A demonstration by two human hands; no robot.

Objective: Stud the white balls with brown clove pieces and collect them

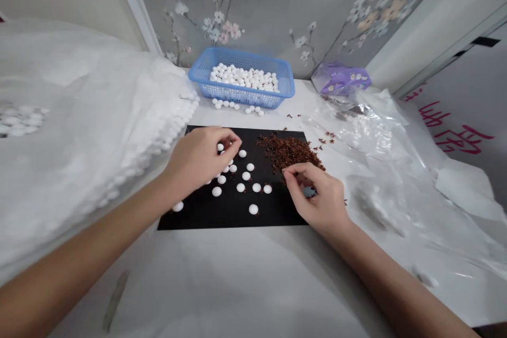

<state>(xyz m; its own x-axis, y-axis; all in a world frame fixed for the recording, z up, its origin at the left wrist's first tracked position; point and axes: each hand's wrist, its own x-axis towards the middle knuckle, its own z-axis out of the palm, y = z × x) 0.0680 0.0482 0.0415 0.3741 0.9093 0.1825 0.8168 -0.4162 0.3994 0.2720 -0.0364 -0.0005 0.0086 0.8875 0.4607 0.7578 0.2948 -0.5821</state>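
White beads (241, 187) on black mat (222, 216), two hands working

Beads lie scattered across the mat's middle, none stacked. At 4 o'clock on the mat, the right hand (319, 198) has thumb and forefinger pinched together at the near edge of the brown bits (289, 150); what they grip is too small to tell. At 9 o'clock, the left hand (200, 158) has fingertips closed among the beads; hold on one unclear. Hands well apart. Beyond the mat at 12 o'clock, a blue basket (241, 96) with more beads; a purple bag (340, 78) at 1 o'clock.
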